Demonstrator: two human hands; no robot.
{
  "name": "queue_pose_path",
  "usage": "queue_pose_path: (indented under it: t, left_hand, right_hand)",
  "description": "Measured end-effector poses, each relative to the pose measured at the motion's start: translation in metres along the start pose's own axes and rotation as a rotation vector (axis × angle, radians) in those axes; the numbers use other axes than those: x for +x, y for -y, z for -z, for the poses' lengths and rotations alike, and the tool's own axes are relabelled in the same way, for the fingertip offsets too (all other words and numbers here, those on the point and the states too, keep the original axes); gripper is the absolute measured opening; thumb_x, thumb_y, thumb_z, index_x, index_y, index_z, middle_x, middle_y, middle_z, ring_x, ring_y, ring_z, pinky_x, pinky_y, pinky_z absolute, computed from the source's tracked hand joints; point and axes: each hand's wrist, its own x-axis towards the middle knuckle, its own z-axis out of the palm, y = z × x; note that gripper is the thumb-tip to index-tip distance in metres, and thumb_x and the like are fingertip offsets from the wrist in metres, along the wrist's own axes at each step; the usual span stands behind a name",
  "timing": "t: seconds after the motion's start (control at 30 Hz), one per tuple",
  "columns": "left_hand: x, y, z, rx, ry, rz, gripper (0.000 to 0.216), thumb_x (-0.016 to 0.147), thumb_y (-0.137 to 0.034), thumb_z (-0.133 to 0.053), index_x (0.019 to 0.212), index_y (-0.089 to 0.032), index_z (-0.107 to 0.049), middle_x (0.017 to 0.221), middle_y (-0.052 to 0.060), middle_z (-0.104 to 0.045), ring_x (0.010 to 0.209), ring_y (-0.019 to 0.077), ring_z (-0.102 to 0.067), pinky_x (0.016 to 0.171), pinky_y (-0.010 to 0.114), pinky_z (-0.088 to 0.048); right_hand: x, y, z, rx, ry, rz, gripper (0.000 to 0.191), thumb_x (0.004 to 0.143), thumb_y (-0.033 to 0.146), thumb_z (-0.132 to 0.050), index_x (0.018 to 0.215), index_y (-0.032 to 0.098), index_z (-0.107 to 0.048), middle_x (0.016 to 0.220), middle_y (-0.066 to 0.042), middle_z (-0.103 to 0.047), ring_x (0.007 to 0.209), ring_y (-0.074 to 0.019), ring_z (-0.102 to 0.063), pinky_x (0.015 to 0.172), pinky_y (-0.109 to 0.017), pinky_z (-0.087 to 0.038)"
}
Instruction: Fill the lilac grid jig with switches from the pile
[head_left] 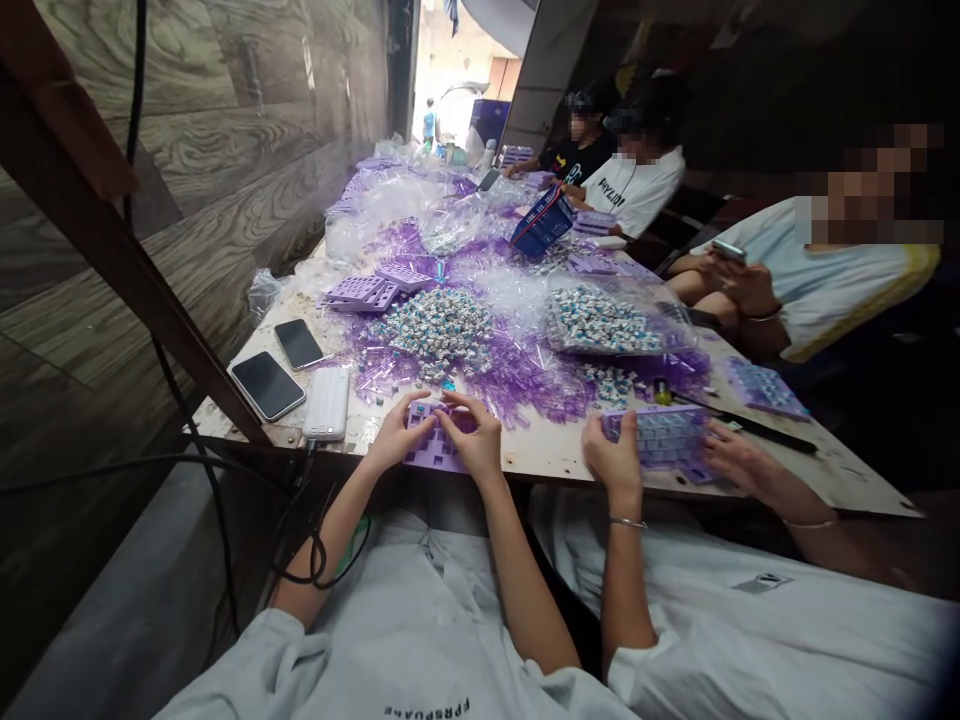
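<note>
Purple plate (433,455) — held between both hands (394,437) (480,445), at table edge (546,465).

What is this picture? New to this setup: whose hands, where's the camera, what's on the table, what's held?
There's no robot here, just a person's bare hands. The single view comes from a camera worn on their head, looking forward and down. The left hand and right hand hold a purple plate with square holes, at the near edge of the table. Beyond it lie a pile of small white-and-blue parts and scattered translucent purple pieces. Two phones lie to the left. The hands at the right, on another purple panel, belong to a co-worker.
</note>
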Motion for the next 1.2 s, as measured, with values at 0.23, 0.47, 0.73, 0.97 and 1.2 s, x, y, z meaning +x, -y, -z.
queue_pose_path:
  t: [0.23, 0.47, 0.73, 0.97, 1.2]
  left_hand:
    - [0.002, 0.005, 0.0, -0.026, 0.045, -0.064, 0.047, 0.082, -0.025, -0.063, 0.129, -0.02, -0.057, 0.129, 0.009, -0.063, 0.12, 0.0232, -0.059, 0.107, 0.038, -0.041]
    - [0.002, 0.005, 0.003, -0.104, 0.103, -0.061, 0.058, 0.073, -0.02, -0.059, 0.131, -0.019, -0.055, 0.134, 0.009, -0.06, 0.126, 0.027, -0.054, 0.109, 0.039, -0.04]
    - [0.0, 0.007, 0.003, -0.163, 0.059, -0.009, 0.056, 0.071, -0.019, -0.056, 0.127, -0.019, -0.057, 0.129, 0.008, -0.062, 0.122, 0.0267, -0.056, 0.106, 0.038, -0.041]
    - [0.002, 0.01, 0.002, -0.189, 0.084, -0.065, 0.053, 0.071, -0.02, -0.058, 0.125, -0.019, -0.059, 0.127, 0.008, -0.064, 0.123, 0.0264, -0.056, 0.108, 0.038, -0.04]
    - [0.001, 0.003, 0.003, -0.132, 0.076, -0.003, 0.049, 0.072, -0.022, -0.057, 0.12, -0.017, -0.061, 0.12, 0.008, -0.066, 0.114, 0.025, -0.059, 0.096, 0.033, -0.046]
  right_hand:
    - [0.012, 0.006, -0.017, -0.058, 0.178, 0.098, 0.037, 0.084, 0.026, -0.067, 0.121, 0.027, -0.068, 0.105, -0.005, -0.074, 0.094, -0.0229, -0.072, 0.085, -0.037, -0.06]
    - [0.021, -0.001, 0.109, -0.101, 0.125, 0.077, 0.041, 0.087, 0.028, -0.064, 0.125, 0.042, -0.064, 0.096, 0.0, -0.073, 0.094, -0.0219, -0.072, 0.085, -0.035, -0.06]
    - [0.025, 0.015, 0.108, -0.08, 0.119, 0.12, 0.036, 0.094, 0.034, -0.055, 0.129, 0.037, -0.063, 0.096, -0.003, -0.074, 0.092, -0.0205, -0.072, 0.087, -0.034, -0.059]
    - [0.009, 0.0, -0.019, -0.03, 0.195, 0.105, 0.039, 0.088, 0.031, -0.069, 0.126, 0.028, -0.065, 0.11, -0.004, -0.073, 0.096, -0.02, -0.072, 0.09, -0.034, -0.059]
    - [0.011, -0.005, -0.007, -0.089, 0.202, 0.161, 0.034, 0.087, 0.029, -0.07, 0.121, 0.028, -0.068, 0.104, -0.004, -0.075, 0.096, -0.02, -0.071, 0.092, -0.035, -0.056]
